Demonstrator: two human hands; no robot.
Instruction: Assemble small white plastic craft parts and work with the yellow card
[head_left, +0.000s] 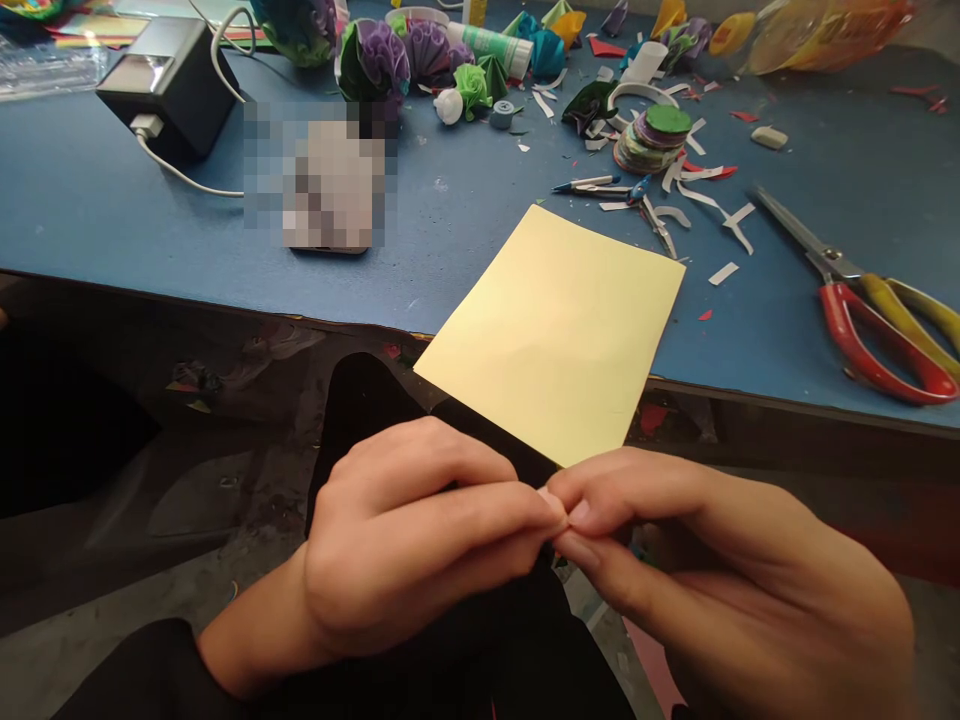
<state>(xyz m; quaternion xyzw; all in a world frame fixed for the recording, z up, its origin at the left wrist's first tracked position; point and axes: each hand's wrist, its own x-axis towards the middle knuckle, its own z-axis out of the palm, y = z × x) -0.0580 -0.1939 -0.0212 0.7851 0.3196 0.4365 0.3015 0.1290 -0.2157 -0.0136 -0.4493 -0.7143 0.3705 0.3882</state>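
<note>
My left hand (420,540) and my right hand (720,570) meet at their fingertips above my lap, just in front of the table edge. Both are closed in a pinch. Something small and pale may be between the fingertips, but it is too hidden to name. Just beyond them, a yellow paper sheet (562,330) lies partly on the blue table (420,250) and hangs over its front edge, apart from the table at its near corner. Large scissors (862,290) with red and yellow handles rest open at the right.
A black box (169,85) with a white cable and a blurred-out device (334,190) sit at the left. Paper flowers (375,60), a glue stick (491,50), a round paper stack (652,138), a compass (600,188), an eraser (769,137) and paper scraps lie farther back.
</note>
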